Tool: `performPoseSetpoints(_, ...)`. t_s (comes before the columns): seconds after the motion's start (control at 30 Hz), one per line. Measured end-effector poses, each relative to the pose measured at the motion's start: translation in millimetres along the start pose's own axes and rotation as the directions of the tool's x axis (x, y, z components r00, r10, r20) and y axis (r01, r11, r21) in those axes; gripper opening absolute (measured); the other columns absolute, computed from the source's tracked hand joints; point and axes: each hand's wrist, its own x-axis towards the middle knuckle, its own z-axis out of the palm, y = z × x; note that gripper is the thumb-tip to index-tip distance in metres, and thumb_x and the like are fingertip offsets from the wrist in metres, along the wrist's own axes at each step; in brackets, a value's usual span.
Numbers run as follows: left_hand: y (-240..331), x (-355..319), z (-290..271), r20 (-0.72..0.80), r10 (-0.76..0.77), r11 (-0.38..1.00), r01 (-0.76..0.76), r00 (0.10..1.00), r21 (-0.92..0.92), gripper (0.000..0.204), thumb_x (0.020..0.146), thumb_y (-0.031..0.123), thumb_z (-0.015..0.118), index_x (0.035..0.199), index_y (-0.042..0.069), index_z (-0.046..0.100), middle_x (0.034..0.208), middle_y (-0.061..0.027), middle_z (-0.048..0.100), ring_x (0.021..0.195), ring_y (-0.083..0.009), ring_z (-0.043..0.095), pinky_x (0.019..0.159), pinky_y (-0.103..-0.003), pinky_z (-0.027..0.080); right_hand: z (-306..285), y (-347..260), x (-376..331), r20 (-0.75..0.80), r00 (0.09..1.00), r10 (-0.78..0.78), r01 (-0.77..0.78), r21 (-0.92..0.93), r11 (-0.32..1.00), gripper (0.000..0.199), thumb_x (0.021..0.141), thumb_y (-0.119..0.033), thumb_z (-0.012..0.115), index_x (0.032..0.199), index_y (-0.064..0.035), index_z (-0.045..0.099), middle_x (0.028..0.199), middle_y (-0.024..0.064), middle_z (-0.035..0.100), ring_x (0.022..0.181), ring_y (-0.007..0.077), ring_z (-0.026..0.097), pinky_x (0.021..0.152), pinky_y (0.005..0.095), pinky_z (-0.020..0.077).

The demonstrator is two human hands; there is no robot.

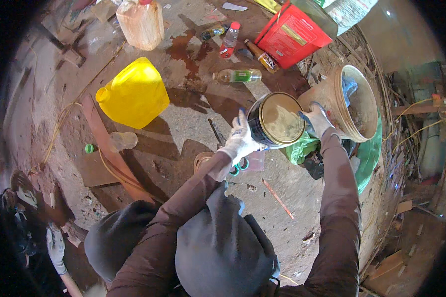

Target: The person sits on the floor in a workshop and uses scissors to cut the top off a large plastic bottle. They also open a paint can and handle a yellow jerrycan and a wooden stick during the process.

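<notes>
Between my two hands is a round metal tin (281,119) with a dull gold lid facing up and a dark side wall. My left hand (242,134), in a white glove with dark blue fingertips, is wrapped round the tin's left side. On the other side my right hand (319,120), gloved the same way, presses its fingers against the tin's right edge. Just beyond the right hand a beige bucket (334,96) leans over, with crumpled blue plastic (349,89) inside. Below the tin lie a crumpled green bag (302,148) and scissors with teal handles (240,167), partly hidden by my left arm.
A yellow jerrycan (136,94) lies left of the tin. Further off are a whitish jerrycan (141,24), a red container (292,35) and several small bottles, one with a green label (238,75). A reddish strip (111,148) crosses the floor. Another person's gloved hand (56,247) shows far left.
</notes>
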Motion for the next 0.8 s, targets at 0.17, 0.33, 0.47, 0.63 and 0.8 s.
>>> performPoseSetpoints(0.17, 35, -1, -11, 0.179, -0.153, 0.987, 0.14, 0.972, 0.08, 0.147, 0.055, 0.049, 0.094, 0.158, 0.012, -0.003, 0.139, -0.0318, 0.03, 0.125, -0.0508, 0.045, 0.106, -0.057, 0.041, -12, -21, -25, 0.246, 0.965, 0.094, -0.185, 0.375, 0.909, 0.068, 0.085, -0.023, 0.079, 0.136, 0.0036, 0.043, 0.119, 0.0165, 0.064, 0.097, 0.0202, 0.065, 0.079, 0.033, 0.0554)
performPoseSetpoints(0.33, 27, 3, -2, 0.134, -0.208, 0.975, 0.193, 0.969, 0.114, 0.147, 0.055, 0.04, 0.096, 0.159, 0.015, -0.005, 0.132, -0.0303, 0.036, 0.116, -0.0464, 0.055, 0.098, -0.052, 0.05, -22, -35, -21, 0.369, 0.924, 0.099, -0.231, 0.332, 0.915, 0.067, 0.089, -0.023, 0.076, 0.142, 0.0025, 0.043, 0.124, 0.0133, 0.063, 0.099, 0.0179, 0.065, 0.084, 0.0297, 0.0551)
performPoseSetpoints(0.47, 21, 6, 6, 0.099, -0.234, 0.966, 0.22, 0.967, 0.134, 0.145, 0.056, 0.036, 0.095, 0.159, 0.017, -0.005, 0.131, -0.0289, 0.038, 0.109, -0.0434, 0.061, 0.095, -0.047, 0.053, -21, -52, -27, 0.351, 0.93, 0.115, -0.241, 0.341, 0.909, 0.058, 0.09, -0.025, 0.075, 0.135, 0.0022, 0.05, 0.115, 0.0121, 0.066, 0.094, 0.0172, 0.066, 0.078, 0.0306, 0.0563)
performPoseSetpoints(0.63, 26, 6, 7, 0.134, -0.271, 0.961, 0.26, 0.953, 0.094, 0.144, 0.057, 0.033, 0.095, 0.159, 0.019, -0.005, 0.132, -0.0271, 0.037, 0.111, -0.0434, 0.061, 0.096, -0.049, 0.053, -23, -15, -17, 0.248, 0.968, 0.035, -0.118, 0.327, 0.938, 0.043, 0.09, -0.026, 0.074, 0.117, 0.0047, 0.062, 0.101, 0.0109, 0.07, 0.084, 0.0156, 0.065, 0.07, 0.0302, 0.0541)
performPoseSetpoints(0.8, 29, 5, 8, 0.074, -0.295, 0.951, 0.284, 0.953, 0.125, 0.14, 0.061, 0.026, 0.093, 0.159, 0.019, -0.006, 0.13, -0.028, 0.038, 0.108, -0.0425, 0.062, 0.091, -0.048, 0.055, -26, -16, -18, 0.268, 0.963, 0.011, -0.107, 0.346, 0.932, 0.047, 0.093, -0.021, 0.071, 0.131, -0.0004, 0.055, 0.107, 0.009, 0.069, 0.085, 0.0136, 0.065, 0.072, 0.0287, 0.055)
